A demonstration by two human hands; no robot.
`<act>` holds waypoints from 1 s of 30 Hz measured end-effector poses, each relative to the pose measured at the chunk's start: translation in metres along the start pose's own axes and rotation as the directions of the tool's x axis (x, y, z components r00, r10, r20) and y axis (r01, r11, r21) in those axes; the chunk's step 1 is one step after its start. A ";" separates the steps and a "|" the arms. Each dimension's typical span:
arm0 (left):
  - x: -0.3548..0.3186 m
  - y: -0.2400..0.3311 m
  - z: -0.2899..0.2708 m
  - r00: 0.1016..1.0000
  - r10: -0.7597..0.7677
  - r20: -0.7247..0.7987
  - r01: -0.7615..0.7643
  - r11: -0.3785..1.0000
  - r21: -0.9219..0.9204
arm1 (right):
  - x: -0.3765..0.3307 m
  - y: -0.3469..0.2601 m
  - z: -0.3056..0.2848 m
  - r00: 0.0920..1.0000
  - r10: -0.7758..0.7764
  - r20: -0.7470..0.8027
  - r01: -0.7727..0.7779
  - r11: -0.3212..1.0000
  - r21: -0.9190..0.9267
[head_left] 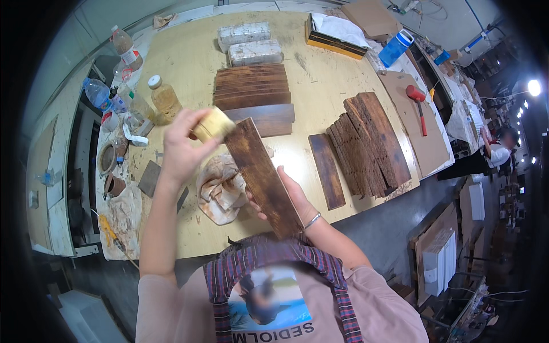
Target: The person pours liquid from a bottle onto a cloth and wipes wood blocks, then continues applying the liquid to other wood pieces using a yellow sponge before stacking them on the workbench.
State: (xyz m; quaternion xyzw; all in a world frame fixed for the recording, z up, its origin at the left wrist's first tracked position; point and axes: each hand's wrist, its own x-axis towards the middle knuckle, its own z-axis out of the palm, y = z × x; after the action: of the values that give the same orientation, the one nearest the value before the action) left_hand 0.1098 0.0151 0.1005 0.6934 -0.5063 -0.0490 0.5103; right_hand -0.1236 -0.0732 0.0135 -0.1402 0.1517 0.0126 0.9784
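My left hand (186, 137) is closed round a pale yellow block (214, 124), blurred by motion, at the far end of a dark brown wooden board (263, 177). From beneath and along its right edge, my right hand (294, 194) grips that board, tilted above the table's near side. A stained cloth (220, 191) lies crumpled under and left of the board. Beyond it stands a row of brown boards (251, 86), with greyer boards (263, 117) in front. One loose board (327, 171) lies right of my hands, beside a fanned stack of dark boards (366, 146).
Two wrapped silver-grey blocks (251, 46) stand at the table's back, left of a black-and-yellow box (336, 37). A red-headed mallet (416, 97) and a blue bottle (396, 48) are on the right. Bottles (164, 97) and cups (114, 184) crowd the left. A person (497, 151) stands far right.
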 end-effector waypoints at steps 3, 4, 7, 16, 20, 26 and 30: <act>-0.001 -0.022 -0.002 0.994 -0.029 -0.107 0.050 0.978 0.200 | -0.001 0.000 0.002 1.000 -0.005 -0.006 0.005 1.000 -0.024; -0.001 -0.036 -0.004 0.980 -0.041 -0.194 0.084 0.971 0.222 | 0.000 -0.001 0.003 1.000 -0.016 0.001 0.016 0.999 -0.041; -0.010 -0.035 -0.010 0.974 -0.187 -0.128 0.171 0.977 -0.127 | -0.004 0.003 -0.002 0.999 -0.016 0.049 0.018 0.999 -0.042; -0.016 -0.031 -0.009 0.814 -0.114 0.570 0.473 0.699 -0.537 | -0.004 -0.018 0.030 0.971 -0.021 -0.239 -0.077 0.916 -0.395; -0.039 -0.046 0.000 0.861 -0.255 0.441 0.504 0.305 -0.808 | -0.008 -0.040 0.023 0.980 -0.013 0.197 0.051 0.981 -0.189; -0.080 -0.018 0.053 0.869 -0.419 0.265 0.306 0.034 -0.951 | 0.016 -0.037 0.029 0.809 -0.588 0.006 0.521 0.711 -0.472; -0.111 0.001 0.069 0.787 -0.443 0.428 0.474 -0.008 -0.880 | 0.033 -0.041 0.022 0.782 -0.615 -0.099 0.555 0.760 -0.336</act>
State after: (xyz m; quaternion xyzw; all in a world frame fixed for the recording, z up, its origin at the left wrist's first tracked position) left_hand 0.0155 0.0532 0.0184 0.3305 -0.1060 -0.5287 0.7746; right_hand -0.0826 -0.1066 0.0346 -0.3224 0.1956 -0.2875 0.8804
